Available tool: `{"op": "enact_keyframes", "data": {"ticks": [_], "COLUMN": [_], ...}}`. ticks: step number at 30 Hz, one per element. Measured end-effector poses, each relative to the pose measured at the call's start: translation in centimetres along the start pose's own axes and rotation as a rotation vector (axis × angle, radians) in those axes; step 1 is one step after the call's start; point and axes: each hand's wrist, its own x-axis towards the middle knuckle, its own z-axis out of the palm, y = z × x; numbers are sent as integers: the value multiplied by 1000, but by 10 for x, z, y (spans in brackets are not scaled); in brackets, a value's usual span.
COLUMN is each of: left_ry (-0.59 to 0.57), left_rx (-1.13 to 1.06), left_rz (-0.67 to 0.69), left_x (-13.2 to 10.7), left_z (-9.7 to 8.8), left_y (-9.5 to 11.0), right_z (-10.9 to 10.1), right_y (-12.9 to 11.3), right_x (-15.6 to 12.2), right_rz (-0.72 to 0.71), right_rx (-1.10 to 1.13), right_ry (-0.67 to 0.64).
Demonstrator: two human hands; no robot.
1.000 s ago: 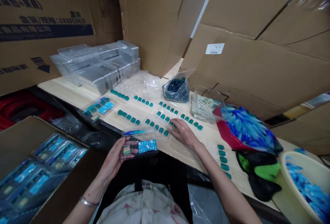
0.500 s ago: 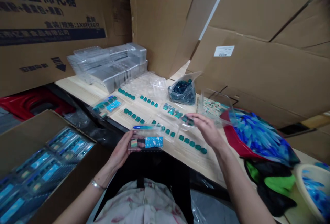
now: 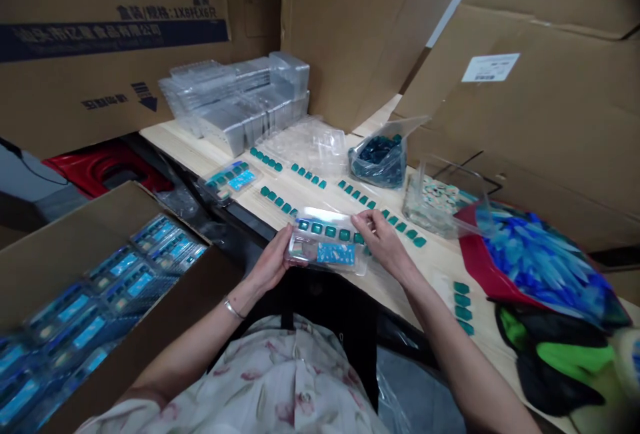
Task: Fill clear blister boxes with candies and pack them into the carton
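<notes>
A light wood table point(image 3: 425, 267) runs across the middle of the picture. Big brown cardboard boxes point(image 3: 350, 21) stand behind it, and a stack of clear trays point(image 3: 235, 104) sits at the upper left. Rows of little green squares point(image 3: 285, 204) lie on the table. The clear plastic tray point(image 3: 325, 241) is at the table's near edge, in the lower middle. Its long side goes left to right, dipping a bit to the right. The left hand point(image 3: 270, 264) grips its left end, and the right hand point(image 3: 383, 241) holds its right end.
</notes>
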Motion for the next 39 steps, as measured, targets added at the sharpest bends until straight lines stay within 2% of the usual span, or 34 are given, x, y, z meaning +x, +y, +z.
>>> {"op": "enact_keyframes", "data": {"ticks": [3, 5, 9, 16, 19, 22, 25, 29, 32, 35, 39], "left_ry": [25, -7, -63, 84, 138, 162, 230, 309, 357, 494, 610], "left_rx": [-11, -23, 32, 65, 47, 64, 77, 137, 352, 658, 850], "left_rz": [11, -21, -46, 97, 137, 158, 242, 321, 396, 494, 398], "left_x": [-2, -4, -9, -15, -17, -15, -12, -11, -8, 6, 35], "left_z": [-3, -6, -16, -37, -44, -50, -54, -61, -72, -90, -114], "left_y": [6, 12, 30, 50, 52, 51, 47, 53, 76, 107, 141], "right_z": [13, 24, 48, 73, 79, 84, 90, 99, 112, 129, 156], "right_y": [2, 0, -9, -29, -32, -35, -38, -42, -52, -75, -112], "right_x": [-3, -3, 6, 26, 27, 27, 26, 33, 57, 96, 150], "right_rz": [88, 122, 81, 46, 47, 52, 61, -16, -142, -269, -364], "right_rx": [116, 151, 155, 268, 374, 416, 435, 415, 366, 265, 30], "right_ry": [-41, -64, -41, -88, -173, -168, -138, -199, -229, -197, -238]}}
